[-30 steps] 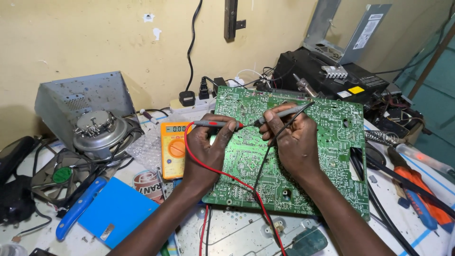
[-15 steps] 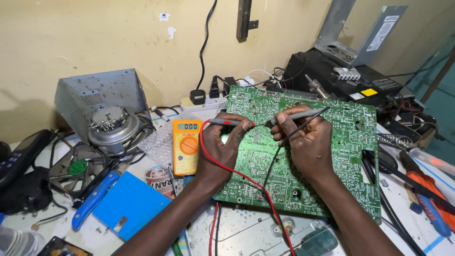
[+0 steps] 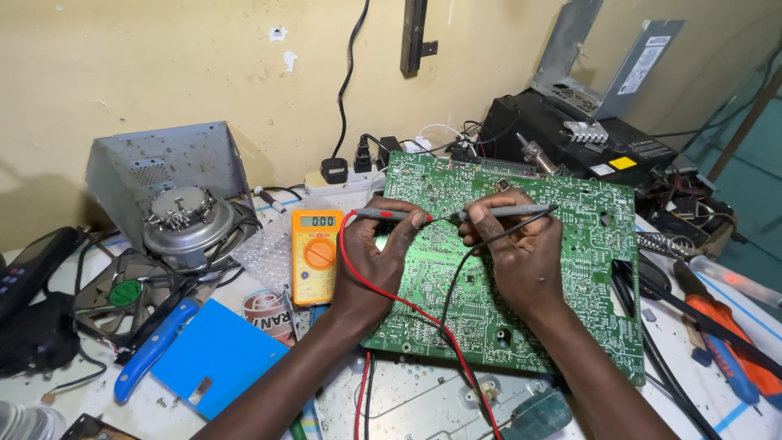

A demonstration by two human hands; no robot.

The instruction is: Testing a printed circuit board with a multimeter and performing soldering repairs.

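A red-tipped multimeter probe (image 3: pixel 391 216) is pinched between the closed fingers of the left hand (image 3: pixel 375 257), and a black probe (image 3: pixel 501 213) is gripped the same way by the right hand (image 3: pixel 517 253). Both tips are pressed close together onto a large green circuit board (image 3: pixel 570 269) lying at the centre of the bench. Red and black leads are trailed toward the near edge. A yellow multimeter (image 3: pixel 316 254) is placed just left of the board, with a grey motor housing (image 3: pixel 183 216) farther left.
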